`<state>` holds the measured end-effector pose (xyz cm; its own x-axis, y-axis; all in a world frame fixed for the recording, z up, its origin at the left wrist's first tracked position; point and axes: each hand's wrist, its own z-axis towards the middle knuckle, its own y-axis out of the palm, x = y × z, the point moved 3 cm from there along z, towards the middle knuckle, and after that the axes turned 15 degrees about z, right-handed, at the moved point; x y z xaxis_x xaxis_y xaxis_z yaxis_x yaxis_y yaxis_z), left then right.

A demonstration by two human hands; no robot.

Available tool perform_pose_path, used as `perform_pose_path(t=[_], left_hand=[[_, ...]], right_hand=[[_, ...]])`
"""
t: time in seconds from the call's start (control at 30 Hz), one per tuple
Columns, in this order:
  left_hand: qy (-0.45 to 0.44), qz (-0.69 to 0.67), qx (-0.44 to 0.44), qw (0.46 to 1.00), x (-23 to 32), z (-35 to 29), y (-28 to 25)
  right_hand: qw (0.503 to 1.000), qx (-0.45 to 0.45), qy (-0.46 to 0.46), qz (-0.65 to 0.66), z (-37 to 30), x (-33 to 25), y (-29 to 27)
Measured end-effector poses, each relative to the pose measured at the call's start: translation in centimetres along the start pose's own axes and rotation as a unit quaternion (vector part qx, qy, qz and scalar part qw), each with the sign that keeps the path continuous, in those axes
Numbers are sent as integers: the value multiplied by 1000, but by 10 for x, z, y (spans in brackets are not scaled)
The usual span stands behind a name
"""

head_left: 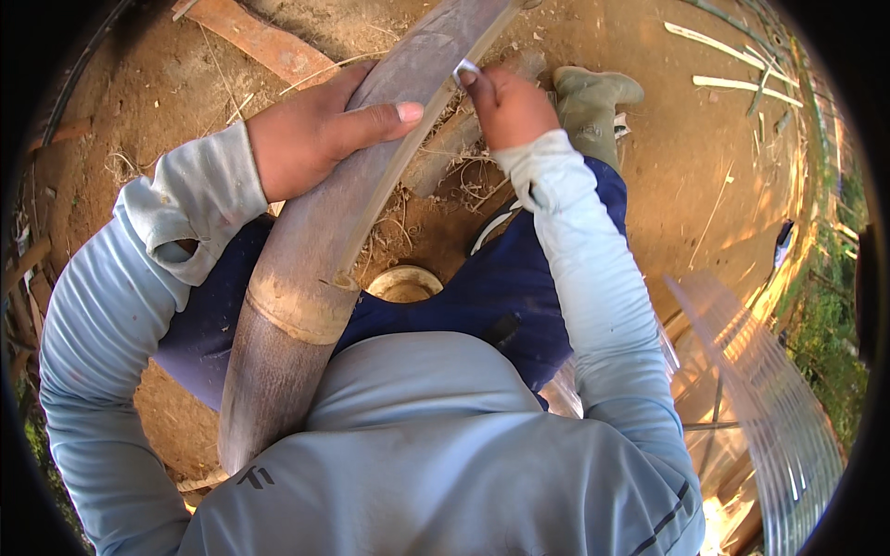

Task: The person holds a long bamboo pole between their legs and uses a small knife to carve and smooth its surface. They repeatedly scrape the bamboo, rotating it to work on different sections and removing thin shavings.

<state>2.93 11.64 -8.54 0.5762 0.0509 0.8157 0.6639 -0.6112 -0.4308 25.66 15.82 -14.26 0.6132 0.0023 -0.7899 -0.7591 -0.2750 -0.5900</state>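
Observation:
A thick grey-brown bamboo pole (324, 218) slants from beside my left side up to the far edge of view. A pale node ring (301, 301) crosses its lower part, and its right side shows a cut edge. My left hand (324, 130) grips the pole from the left, with the thumb lying across its top. Beside the pole's right edge, my right hand (513, 107) is closed, thumb and fingers pinched together. A small whitish thing (465, 68) shows at those fingertips, too small to make out.
A round container (405, 283) stands on the ground between my legs. Ahead are a reddish wooden plank (264, 42) and an olive rubber boot (589, 111). Pale strips (742, 83) lie at the far right, and a clear corrugated sheet (769, 408) is at my right.

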Motion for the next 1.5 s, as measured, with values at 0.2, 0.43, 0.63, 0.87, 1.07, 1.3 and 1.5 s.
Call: perform_pose_path(t=[0.2, 0.43, 0.63, 0.87, 1.07, 1.3, 1.5], left_hand=[[-2, -1, 14, 1000, 1, -2, 0], [-9, 7, 13, 1000, -1, -1, 0], [-4, 5, 23, 1000, -2, -1, 1], [6, 9, 12, 1000, -2, 0, 1], [6, 10, 22, 1000, 0, -1, 3], [6, 18, 34, 999, 0, -2, 2], [1, 34, 5, 999, 2, -1, -2]], right_hand=[[999, -8, -34, -12, -6, -1, 0], [999, -21, -27, 18, -37, -15, 13], [999, -36, 18, 32, -39, -25, 14], [999, -11, -38, 19, -42, -27, 15], [998, -19, -61, -7, -58, -33, 22], [998, -20, -47, -29, -54, -36, 19], [998, 16, -34, -56, -39, -36, 14]])
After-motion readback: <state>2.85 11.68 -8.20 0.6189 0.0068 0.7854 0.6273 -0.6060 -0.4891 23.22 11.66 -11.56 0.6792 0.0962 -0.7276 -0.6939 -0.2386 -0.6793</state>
